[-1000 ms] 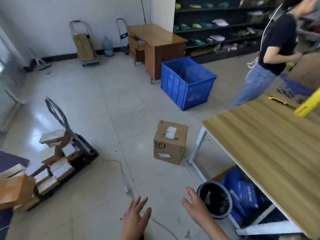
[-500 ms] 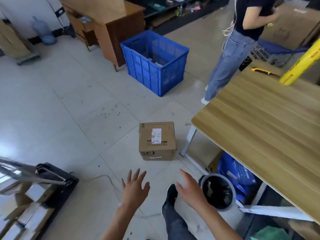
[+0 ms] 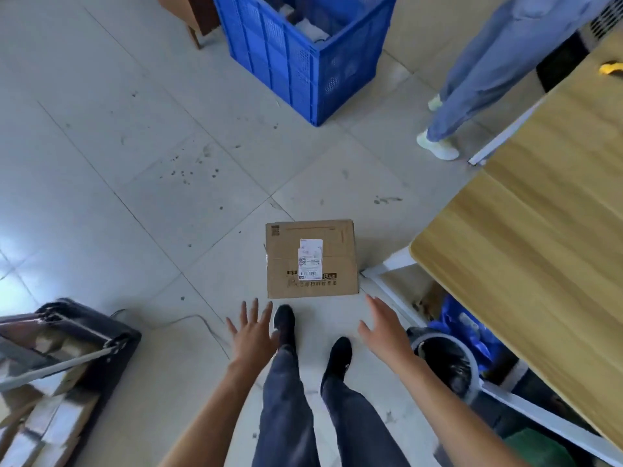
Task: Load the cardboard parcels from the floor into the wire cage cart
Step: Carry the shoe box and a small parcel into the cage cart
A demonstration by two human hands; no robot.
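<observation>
The cardboard parcel [image 3: 312,259] lies label-up on the floor tiles [image 3: 141,183], and just short of its near edge the left hand [image 3: 251,335] and right hand [image 3: 384,326] hover spread and empty, apparently set to clasp its two sides.

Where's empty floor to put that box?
Bare tiles lie left of the cardboard box, between the blue crate and the black cart. Crowded on the right: table, bin and blue bags.
</observation>
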